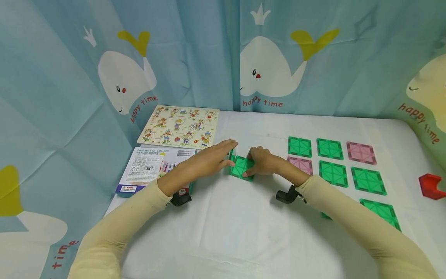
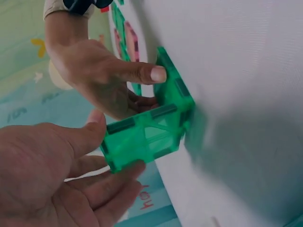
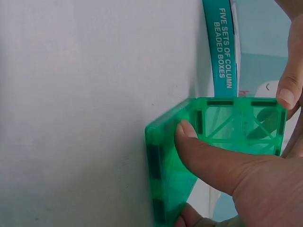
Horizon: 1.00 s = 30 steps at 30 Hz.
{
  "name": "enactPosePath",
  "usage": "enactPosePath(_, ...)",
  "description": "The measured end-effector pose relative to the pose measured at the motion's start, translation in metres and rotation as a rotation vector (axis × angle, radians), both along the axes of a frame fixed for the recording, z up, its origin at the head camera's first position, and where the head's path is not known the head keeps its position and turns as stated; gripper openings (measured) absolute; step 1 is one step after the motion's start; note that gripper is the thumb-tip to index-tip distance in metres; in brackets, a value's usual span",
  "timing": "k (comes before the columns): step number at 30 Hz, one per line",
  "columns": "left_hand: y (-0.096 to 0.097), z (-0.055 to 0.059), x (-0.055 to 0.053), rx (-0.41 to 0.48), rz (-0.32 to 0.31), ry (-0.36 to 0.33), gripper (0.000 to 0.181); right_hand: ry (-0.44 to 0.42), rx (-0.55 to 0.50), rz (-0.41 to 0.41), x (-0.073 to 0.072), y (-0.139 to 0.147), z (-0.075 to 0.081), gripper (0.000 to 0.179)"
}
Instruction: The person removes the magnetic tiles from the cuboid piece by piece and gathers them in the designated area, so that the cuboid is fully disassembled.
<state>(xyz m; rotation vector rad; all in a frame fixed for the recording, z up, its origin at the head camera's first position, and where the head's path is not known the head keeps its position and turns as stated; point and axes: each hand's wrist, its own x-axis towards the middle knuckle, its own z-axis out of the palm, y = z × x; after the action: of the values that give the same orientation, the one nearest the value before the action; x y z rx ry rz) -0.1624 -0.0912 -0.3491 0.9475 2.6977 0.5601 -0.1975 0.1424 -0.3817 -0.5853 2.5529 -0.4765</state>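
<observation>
Two translucent green magnetic tiles meet edge to edge at an angle. The left hand (image 1: 210,158) pinches the upright tile (image 2: 132,144) by its outer edge, thumb and fingers on opposite corners. Low over the white table, the other green tile (image 1: 240,166) is in the grip of the right hand (image 1: 263,161). The right thumb (image 3: 206,149) presses on this tile's inner face, while its other fingers are mostly hidden behind it.
To the right lie several separate green tiles (image 1: 333,173) and pink tiles (image 1: 361,152). A red piece (image 1: 431,186) sits at the far right. On the left are a beaded-toy box (image 1: 144,170) and a picture puzzle board (image 1: 181,126). Printed curtains (image 1: 209,50) hang behind the table.
</observation>
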Motion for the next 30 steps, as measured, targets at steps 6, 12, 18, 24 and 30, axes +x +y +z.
enactPosePath(6,-0.001,-0.002,0.000,-0.010,-0.025,0.003,0.072,-0.043,-0.110,-0.010,0.002,0.005,-0.002,0.065)
enactPosePath(12,-0.003,-0.005,-0.001,-0.009,-0.027,-0.002,0.071,0.067,-0.210,0.028,0.008,0.015,-0.008,0.051)
enactPosePath(18,-0.003,-0.004,0.000,-0.022,-0.017,-0.017,0.072,0.213,-0.343,0.065,0.012,0.026,-0.012,0.037)
enactPosePath(24,-0.004,-0.002,-0.001,-0.014,-0.014,-0.035,0.072,0.304,-0.445,0.060,0.018,0.032,-0.008,0.031)
enactPosePath(30,-0.006,-0.001,-0.002,-0.030,0.000,-0.054,0.074,0.352,-0.463,0.021,0.026,0.049,0.007,0.029)
